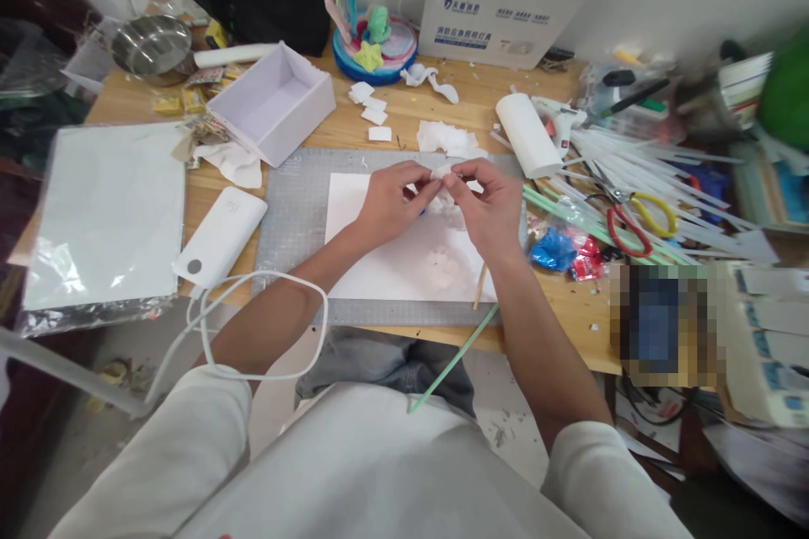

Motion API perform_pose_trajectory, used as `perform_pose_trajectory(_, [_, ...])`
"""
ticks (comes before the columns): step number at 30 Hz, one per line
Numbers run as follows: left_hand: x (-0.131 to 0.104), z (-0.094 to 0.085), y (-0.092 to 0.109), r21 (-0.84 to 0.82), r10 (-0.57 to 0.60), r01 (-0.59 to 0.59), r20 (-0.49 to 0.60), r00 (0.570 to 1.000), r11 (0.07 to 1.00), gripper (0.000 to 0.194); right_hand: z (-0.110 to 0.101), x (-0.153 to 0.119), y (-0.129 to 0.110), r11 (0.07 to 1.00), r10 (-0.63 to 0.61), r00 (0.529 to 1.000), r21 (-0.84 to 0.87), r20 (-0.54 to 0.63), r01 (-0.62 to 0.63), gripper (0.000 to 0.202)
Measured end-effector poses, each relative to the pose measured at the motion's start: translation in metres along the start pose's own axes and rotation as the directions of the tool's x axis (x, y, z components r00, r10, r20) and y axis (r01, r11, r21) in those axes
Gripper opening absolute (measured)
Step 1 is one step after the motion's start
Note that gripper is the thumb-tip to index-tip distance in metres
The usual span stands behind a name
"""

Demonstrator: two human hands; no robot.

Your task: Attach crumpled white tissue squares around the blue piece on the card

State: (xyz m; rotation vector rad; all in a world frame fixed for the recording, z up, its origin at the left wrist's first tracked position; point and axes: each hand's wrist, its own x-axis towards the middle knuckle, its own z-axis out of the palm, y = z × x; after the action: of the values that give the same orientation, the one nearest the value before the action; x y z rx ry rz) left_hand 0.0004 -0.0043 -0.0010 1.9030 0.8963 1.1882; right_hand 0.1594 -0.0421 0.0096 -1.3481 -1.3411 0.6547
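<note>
My left hand (395, 202) and my right hand (486, 206) meet over the far part of a white paper sheet (372, 269). Between their pinched fingertips is a small, crumpled white piece (441, 173), perhaps tissue; the fingers partly cover it. The sheet lies on a grey cutting mat (291, 210). Nearer to me on the sheet sits a pale, flower-like white clump (439, 267). A thin wooden stick (480, 286) lies by my right wrist. From the mat's front edge a green stick (455, 358) slants toward my shirt.
Torn white tissue (447, 137) and a white roll (528, 135) lie beyond my hands. Scissors (629, 227), a glue gun (561, 120) and many white strips (638, 164) crowd the right. Leftward are a power bank (221, 236) with a looped cable and a lilac box (271, 105).
</note>
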Motion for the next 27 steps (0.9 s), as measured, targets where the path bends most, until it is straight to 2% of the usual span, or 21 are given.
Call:
perform_pose_trajectory(3, [0.001, -0.002, -0.001, 0.020, -0.014, 0.015, -0.040, 0.999, 1.000, 0.022, -0.005, 0.020, 0.006, 0.995, 0.011, 0.999, -0.096, -0.040, -0.015, 0.014])
perform_pose_trajectory(5, [0.002, -0.004, -0.003, 0.051, -0.028, 0.033, -0.096, 0.995, 0.998, 0.019, -0.009, 0.042, 0.012, 0.975, -0.016, 0.999, -0.224, -0.046, 0.005, 0.008])
perform_pose_trajectory(8, [0.004, -0.006, -0.006, 0.083, -0.038, 0.052, -0.160, 0.986, 0.995, 0.010, -0.013, 0.077, 0.025, 0.909, 0.052, 0.999, -0.414, -0.010, -0.052, 0.006])
perform_pose_trajectory(10, [0.005, -0.007, -0.010, 0.082, -0.028, 0.043, -0.175, 0.984, 0.996, 0.007, -0.014, 0.093, 0.033, 0.855, 0.074, 0.996, -0.517, 0.042, -0.042, 0.006])
perform_pose_trajectory(14, [0.005, -0.005, -0.016, 0.064, -0.009, 0.022, -0.186, 0.983, 0.998, 0.007, -0.017, 0.106, 0.047, 0.785, 0.084, 0.993, -0.619, 0.082, -0.015, 0.012])
perform_pose_trajectory(19, [0.005, -0.004, -0.020, 0.073, 0.003, 0.012, -0.198, 0.980, 0.997, 0.008, -0.029, 0.112, 0.054, 0.726, 0.051, 0.998, -0.688, 0.044, -0.007, 0.032])
perform_pose_trajectory(23, [0.005, -0.005, -0.019, 0.086, -0.009, 0.026, -0.200, 0.980, 0.996, 0.009, -0.035, 0.115, 0.047, 0.745, -0.052, 0.999, -0.666, -0.009, 0.033, 0.020])
perform_pose_trajectory(25, [0.005, -0.006, -0.017, 0.094, -0.018, 0.038, -0.207, 0.978, 0.995, 0.010, -0.033, 0.108, 0.039, 0.830, -0.092, 0.992, -0.557, -0.084, 0.030, 0.023])
perform_pose_trajectory(26, [0.005, -0.006, -0.016, 0.092, -0.024, 0.044, -0.208, 0.978, 0.995, 0.010, -0.031, 0.101, 0.033, 0.890, -0.080, 0.991, -0.456, -0.104, 0.024, 0.023])
perform_pose_trajectory(27, [0.005, -0.006, -0.015, 0.083, -0.030, 0.048, -0.207, 0.978, 0.995, 0.010, -0.028, 0.093, 0.028, 0.943, -0.016, 0.994, -0.331, -0.104, -0.020, 0.022])
